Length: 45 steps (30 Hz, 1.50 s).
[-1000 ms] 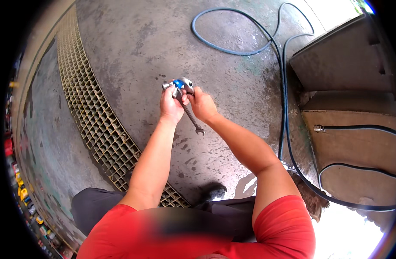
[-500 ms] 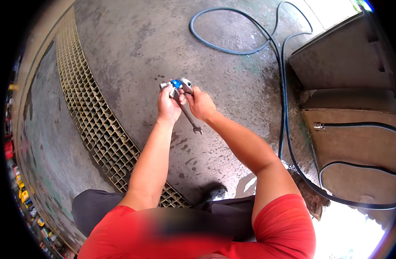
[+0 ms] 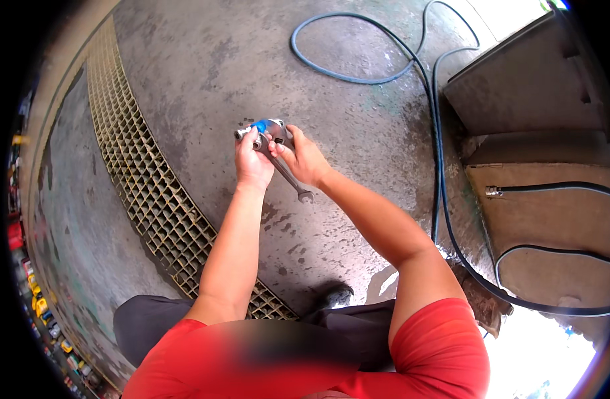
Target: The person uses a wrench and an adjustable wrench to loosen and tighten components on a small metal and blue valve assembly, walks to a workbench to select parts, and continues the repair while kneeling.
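My left hand [image 3: 254,163] is closed round a bundle of metal tools held out in front of me. In it are a blue-and-silver piece [image 3: 260,126] with a short silver cylinder [image 3: 241,133] at its left end, and a grey open-end wrench [image 3: 288,176]. The wrench slants down to the right, its open jaw hanging free below my hands. My right hand [image 3: 305,157] is closed against the bundle's right side, thumb bent, gripping a grey metal piece [image 3: 282,135] whose full shape is hidden by the fingers.
A long yellowish floor grating [image 3: 145,166] runs along my left over the stained concrete floor [image 3: 199,66]. A dark blue hose [image 3: 438,159] loops ahead and down the right, beside a dark cabinet-like box [image 3: 524,80] and a hose end with a metal fitting [image 3: 492,191]. Small coloured items [image 3: 39,302] line the far left.
Both hands and the tools have shifted slightly left. The metal pieces have turned in my fingers, and my right thumb has moved to the near side of the bundle.
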{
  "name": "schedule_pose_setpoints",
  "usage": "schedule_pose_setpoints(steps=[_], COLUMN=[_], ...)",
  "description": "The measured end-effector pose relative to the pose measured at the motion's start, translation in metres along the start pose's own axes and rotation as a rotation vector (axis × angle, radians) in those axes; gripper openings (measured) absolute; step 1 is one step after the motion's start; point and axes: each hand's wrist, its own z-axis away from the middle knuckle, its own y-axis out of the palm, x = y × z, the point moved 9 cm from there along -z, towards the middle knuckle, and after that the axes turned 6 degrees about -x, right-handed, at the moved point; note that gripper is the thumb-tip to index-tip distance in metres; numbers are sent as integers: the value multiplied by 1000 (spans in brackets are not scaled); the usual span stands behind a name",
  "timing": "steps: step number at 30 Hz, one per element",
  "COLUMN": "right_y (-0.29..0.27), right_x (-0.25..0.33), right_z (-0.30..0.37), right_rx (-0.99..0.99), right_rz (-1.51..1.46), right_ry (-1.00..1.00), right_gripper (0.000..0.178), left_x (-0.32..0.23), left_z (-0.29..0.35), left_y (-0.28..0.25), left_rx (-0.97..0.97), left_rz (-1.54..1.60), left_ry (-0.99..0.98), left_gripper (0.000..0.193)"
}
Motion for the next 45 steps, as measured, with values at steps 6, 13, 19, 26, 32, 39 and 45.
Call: schedule_pose_setpoints(steps=[6, 13, 19, 26, 32, 39, 45], right_y=[6, 31, 48, 25, 26, 50, 50], right_x=[-12, 17, 0, 14, -21, -37, -60], right_z=[15, 23, 21, 11, -15, 5, 8], right_rx=[250, 226, 89, 128, 125, 447, 334], right_rz=[-60, 154, 62, 146, -91, -641, -764], right_ry=[17, -86, 76, 21, -32, 690, 786], right_gripper=[77, 57, 55, 79, 40, 27, 25], left_x=[-31, -40, -3, -7, 2, -37, 20], left_z=[4, -12, -9, -7, -1, -18, 18], left_y=[39, 3, -15, -22, -10, -79, -80], left_rx=[-44, -226, -132, -89, 115, -336, -446], left_rz=[-99, -190, -208, -519, -948, -1102, -1557], left_ry=[145, 40, -57, -91, -284, -73, -98], left_gripper=[14, 16, 22, 32, 41, 44, 54])
